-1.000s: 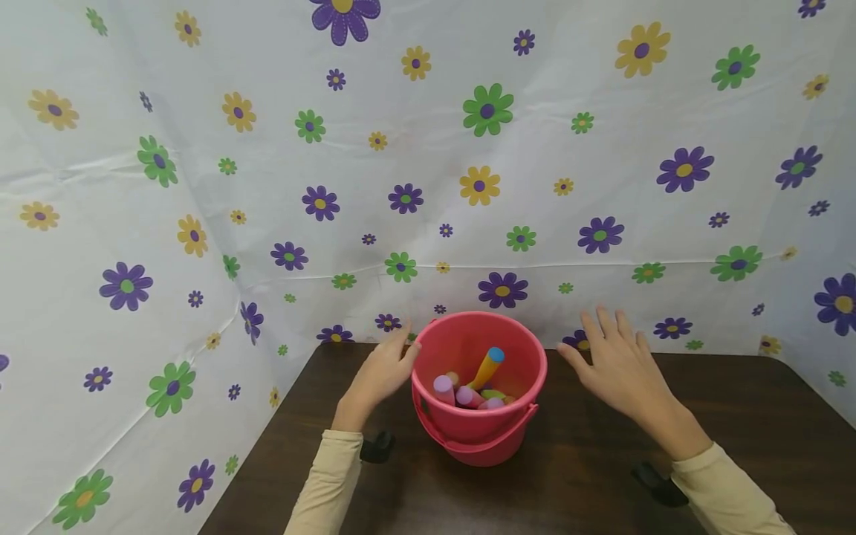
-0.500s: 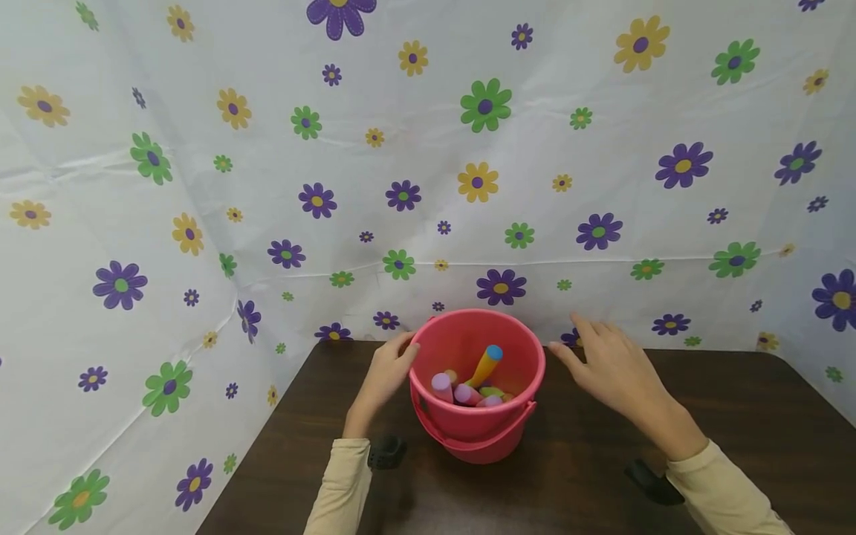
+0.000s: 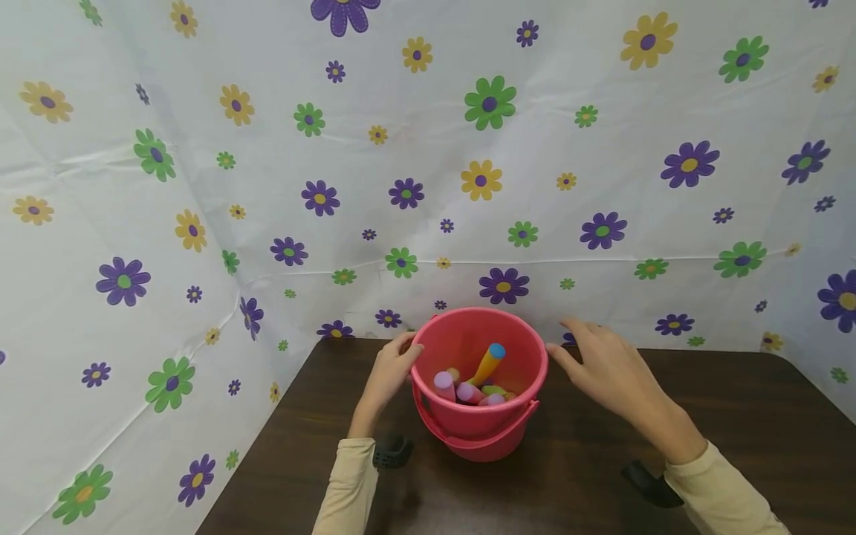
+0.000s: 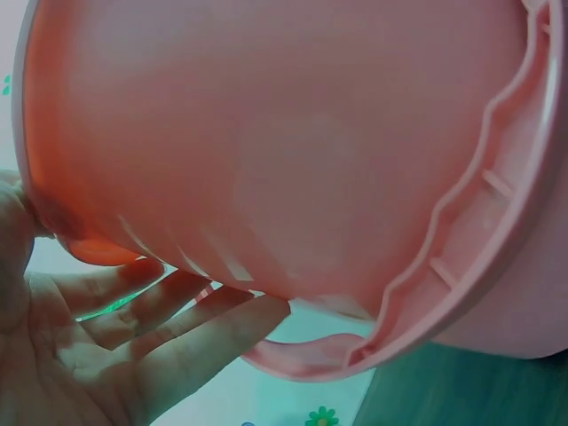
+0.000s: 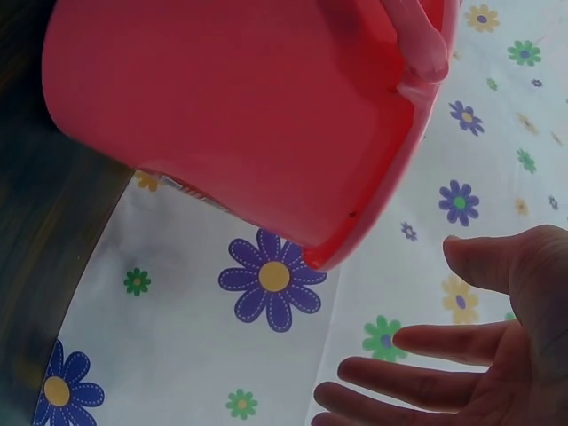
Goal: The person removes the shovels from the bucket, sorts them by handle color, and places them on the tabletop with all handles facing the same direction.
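Observation:
A pink bucket (image 3: pixel 468 423) stands upright on the dark wooden table, its handle hanging down at the front. Inside it lie several colourful pieces, among them an orange stick with a blue end (image 3: pixel 490 362) leaning up and pinkish-purple round-ended pieces (image 3: pixel 444 384). My left hand (image 3: pixel 388 371) is at the bucket's left rim. In the left wrist view its thumb is at the rim, and its long, nearly straight fingers (image 4: pixel 213 346) lie along the outer wall. My right hand (image 3: pixel 611 364) is spread beside the right rim, thumb nearest; the right wrist view shows a gap between its fingers (image 5: pixel 426 382) and the bucket.
Dark brown table (image 3: pixel 729 416) extends on both sides of the bucket. A white flowered sheet (image 3: pixel 374 171) hangs close behind the table and along the left. Each wrist carries a small black device, such as the one on the left wrist (image 3: pixel 393 452).
My left hand has come up against the bucket's left rim. My right hand has moved left, closer to the right rim. The bucket stays in place; the head view shifts slightly.

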Demonstrator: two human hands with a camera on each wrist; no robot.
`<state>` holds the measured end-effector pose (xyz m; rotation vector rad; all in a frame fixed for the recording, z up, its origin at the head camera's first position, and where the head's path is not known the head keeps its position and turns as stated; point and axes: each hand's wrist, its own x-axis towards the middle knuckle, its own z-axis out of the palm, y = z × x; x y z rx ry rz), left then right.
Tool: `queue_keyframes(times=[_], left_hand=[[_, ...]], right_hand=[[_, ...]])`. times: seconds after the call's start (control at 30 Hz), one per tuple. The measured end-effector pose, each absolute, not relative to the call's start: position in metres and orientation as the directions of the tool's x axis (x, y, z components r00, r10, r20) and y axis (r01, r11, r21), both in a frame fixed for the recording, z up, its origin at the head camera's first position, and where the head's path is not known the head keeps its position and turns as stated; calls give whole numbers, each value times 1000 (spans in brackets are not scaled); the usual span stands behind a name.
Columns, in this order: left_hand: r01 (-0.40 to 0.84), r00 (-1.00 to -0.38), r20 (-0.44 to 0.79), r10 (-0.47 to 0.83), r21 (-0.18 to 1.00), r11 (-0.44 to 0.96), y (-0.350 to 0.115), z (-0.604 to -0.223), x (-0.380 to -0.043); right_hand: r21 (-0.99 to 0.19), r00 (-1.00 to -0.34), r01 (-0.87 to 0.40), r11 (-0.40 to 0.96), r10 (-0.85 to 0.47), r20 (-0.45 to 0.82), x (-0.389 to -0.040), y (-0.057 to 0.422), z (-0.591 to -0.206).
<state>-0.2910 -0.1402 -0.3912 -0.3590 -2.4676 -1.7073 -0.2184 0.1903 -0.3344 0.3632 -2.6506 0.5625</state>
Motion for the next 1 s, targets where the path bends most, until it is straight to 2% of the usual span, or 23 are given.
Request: queue_keyframes(times=[0.47,1.0], left_hand=[[224,-974,210,87,953,204,-137,-397,-290],[221,-975,223,8,963,156,-132,-405,-290]], right_hand=[[-327,-838,-386,863,-180,515,-217,184,-333],[-309,-689,-519,797,-176,703,-222,172,-340]])
